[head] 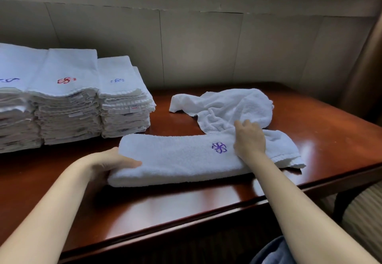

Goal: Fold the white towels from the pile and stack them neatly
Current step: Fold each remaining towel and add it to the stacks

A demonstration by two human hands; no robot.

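- The left hand (pixel 112 163) gripped the left end of the folded towel (pixel 175 160): its thumb lay on top of the cloth and its fingers were hidden under the end.
- The right hand (pixel 249 137) lay palm down near the right end of that towel, fingers bent and pinching cloth where the loose towel (pixel 225 106) overlapped it; which of the two cloths the grip held could not be told.
- The folded towel lay as a long narrow band across the desk (pixel 206 203), near its front edge, with a purple emblem (pixel 219 147) facing up just left of the right hand.
- Its right end, with a ribbed hem, stuck out past the right hand and lay flat on the desk.
- The loose towel sat crumpled just behind the band, one corner stretched out to the left.
- Three stacks (pixel 68 106) of folded white towels stood side by side at the left rear of the desk; the rightmost one came close to the band's far left end.
- The top towels showed a red emblem on the middle stack and blue ones on the other two.
- A grey panelled wall (pixel 196 42) rose behind the desk.
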